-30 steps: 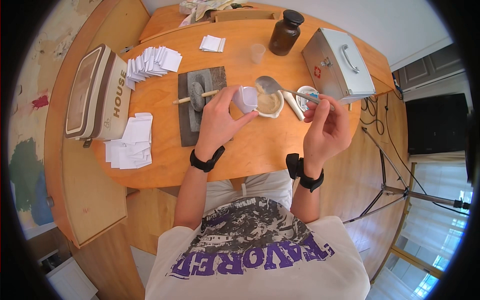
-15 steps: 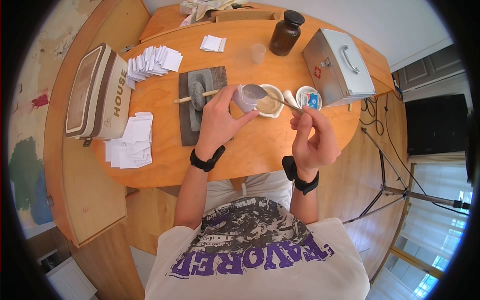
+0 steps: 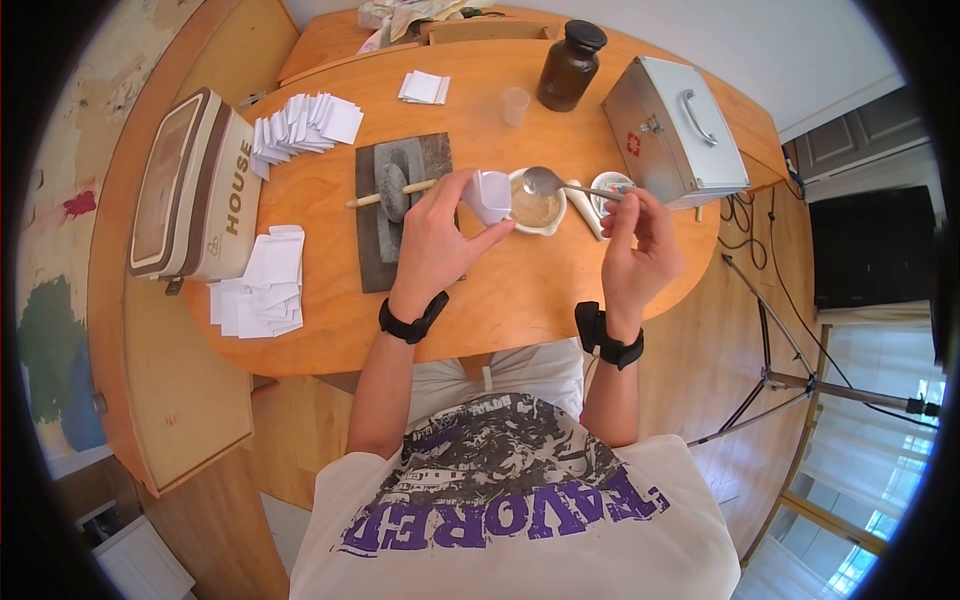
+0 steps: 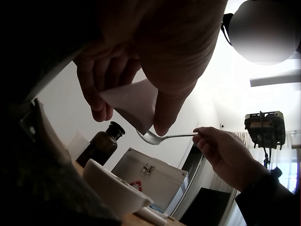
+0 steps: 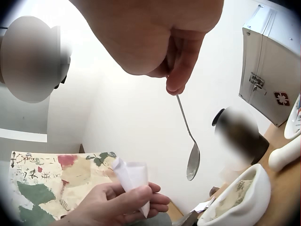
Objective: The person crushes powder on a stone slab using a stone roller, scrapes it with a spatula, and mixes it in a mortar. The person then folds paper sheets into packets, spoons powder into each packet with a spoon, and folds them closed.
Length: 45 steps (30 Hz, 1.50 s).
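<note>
My left hand (image 3: 435,235) holds a white folded paper packet (image 3: 490,197) between thumb and fingers, its mouth spread like a small cone. With its fingertips, my right hand (image 3: 637,255) pinches the handle of a metal spoon (image 3: 543,181). The spoon's bowl hangs over a white mortar (image 4: 106,186) of beige powder (image 3: 537,208), just right of the packet. In the right wrist view, the spoon (image 5: 193,162) points downward and only a thin residue shows on it. A white pestle (image 3: 584,208) lies right of the mortar.
Beyond the mortar stand a clear plastic cup (image 3: 515,106), a brown jar (image 3: 571,66) and a silver case (image 3: 675,130). Left are a grinding boat (image 3: 392,190) on a dark board, stacked paper packets (image 3: 310,125), loose papers (image 3: 262,285) and a cream appliance (image 3: 195,185).
The spoon, over the mortar at first, moved left over the packet's mouth and then came back right above the mortar. My left hand has stayed nearly still with the packet.
</note>
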Motion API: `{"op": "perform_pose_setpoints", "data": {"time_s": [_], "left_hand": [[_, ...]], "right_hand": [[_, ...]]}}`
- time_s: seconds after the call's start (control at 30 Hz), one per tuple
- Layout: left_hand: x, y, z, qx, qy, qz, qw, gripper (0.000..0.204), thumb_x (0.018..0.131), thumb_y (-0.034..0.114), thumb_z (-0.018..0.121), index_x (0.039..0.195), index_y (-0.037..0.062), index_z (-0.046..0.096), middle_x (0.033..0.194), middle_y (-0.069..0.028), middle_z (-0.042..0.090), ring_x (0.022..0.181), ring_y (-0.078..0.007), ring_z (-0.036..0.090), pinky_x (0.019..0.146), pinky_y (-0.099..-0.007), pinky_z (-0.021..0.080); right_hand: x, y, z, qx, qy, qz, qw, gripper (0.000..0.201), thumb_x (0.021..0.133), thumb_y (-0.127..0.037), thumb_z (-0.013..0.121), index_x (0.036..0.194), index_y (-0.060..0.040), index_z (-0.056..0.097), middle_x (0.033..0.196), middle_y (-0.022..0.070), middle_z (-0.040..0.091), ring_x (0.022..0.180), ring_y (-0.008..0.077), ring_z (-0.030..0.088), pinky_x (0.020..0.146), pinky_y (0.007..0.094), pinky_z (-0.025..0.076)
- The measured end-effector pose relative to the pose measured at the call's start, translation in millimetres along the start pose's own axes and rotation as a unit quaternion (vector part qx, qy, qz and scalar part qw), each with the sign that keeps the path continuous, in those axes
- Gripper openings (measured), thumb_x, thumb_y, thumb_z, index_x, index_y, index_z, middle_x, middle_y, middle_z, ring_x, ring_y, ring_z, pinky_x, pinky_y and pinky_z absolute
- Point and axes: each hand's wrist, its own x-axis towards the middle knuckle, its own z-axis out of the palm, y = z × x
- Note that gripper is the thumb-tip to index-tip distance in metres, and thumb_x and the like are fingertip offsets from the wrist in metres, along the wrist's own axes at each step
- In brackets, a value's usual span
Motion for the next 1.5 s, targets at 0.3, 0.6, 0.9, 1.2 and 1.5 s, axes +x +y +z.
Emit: {"op": "perform_pose_setpoints", "data": {"time_s": [0.3,0.6,0.9,1.2,1.5], "left_hand": [[-0.1,0.8,-0.8,0.004,-0.004,0.002,1.0,0.064,0.081,0.026,0.103,0.129,-0.0024,0.07,0.109,-0.0171,0.079,0.097,-0.032,0.076,0.088,-0.0415,0.062],[0.1,-1.5,-0.2,0.008,-0.005,0.006,1.0,0.065,0.081,0.026,0.103,0.129,-0.0028,0.07,0.112,-0.0182,0.08,0.1,-0.0325,0.077,0.089,-0.0418,0.062],[0.2,-0.9,-0.3,0.008,-0.006,0.006,1.0,0.067,0.081,0.026,0.103,0.131,-0.0027,0.07,0.112,-0.0186,0.08,0.098,-0.0322,0.077,0.089,-0.0417,0.062],[0.3,1.0,-0.6,0.013,-0.006,0.001,1.0,0.07,0.08,0.027,0.104,0.133,-0.0033,0.07,0.111,-0.0179,0.079,0.094,-0.0318,0.074,0.086,-0.0415,0.062],[0.6,-0.1,-1.2,0.009,-0.005,0.004,1.0,0.069,0.08,0.027,0.103,0.132,-0.0035,0.07,0.109,-0.0176,0.079,0.094,-0.0314,0.074,0.086,-0.0415,0.062]], "right_hand": [[-14.9,31.5,0.6,-0.095,-0.097,-0.055,0.989,0.008,0.108,-0.006,0.078,0.114,-0.0006,0.08,0.088,0.0087,0.083,0.072,0.0154,0.081,0.067,0.0292,0.062],[-13.1,37.1,2.0,-0.061,-0.079,0.025,0.995,0.01,0.11,-0.009,0.076,0.113,0.0,0.079,0.087,0.0085,0.084,0.072,0.0139,0.081,0.067,0.0281,0.062],[5.8,-9.9,-6.9,0.082,0.027,0.087,0.993,0.015,0.115,-0.01,0.07,0.116,0.0034,0.078,0.091,0.0107,0.082,0.072,0.0119,0.075,0.066,0.0266,0.063],[-11.2,-46.7,-2.5,-0.036,-0.043,-0.202,0.978,0.016,0.1,0.01,0.079,0.115,0.0043,0.079,0.087,0.0115,0.082,0.075,0.018,0.08,0.068,0.0286,0.063],[-16.2,-41.4,-3.1,0.012,-0.004,-0.154,0.988,0.012,0.103,0.008,0.078,0.115,0.0077,0.078,0.089,0.0131,0.083,0.075,0.0189,0.08,0.068,0.0292,0.064]]}}
